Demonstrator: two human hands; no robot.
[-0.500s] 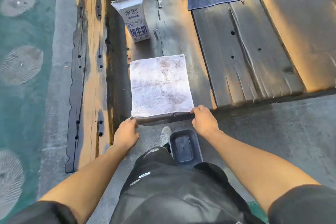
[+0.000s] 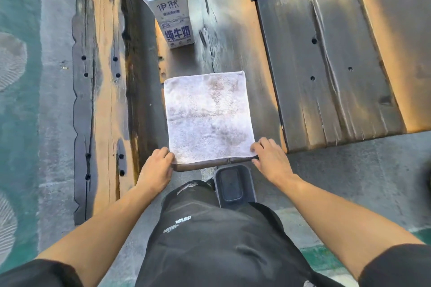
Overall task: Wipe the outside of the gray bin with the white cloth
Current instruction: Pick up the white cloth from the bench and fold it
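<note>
white terry cloth [image 2: 207, 116], limp and light, lies flat at the table's [image 2: 326, 77] near edge, its near corners pinched by left hand [image 2: 156, 168] and right hand [image 2: 271, 161]; the bin [image 2: 233, 185], probably stiff light plastic, stands untouched on the ground below.

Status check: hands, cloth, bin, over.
Left hand and right hand pinch near corners of white cloth, flat on table edge. Gray bin on ground below, untouched. Nothing blocking.
</note>
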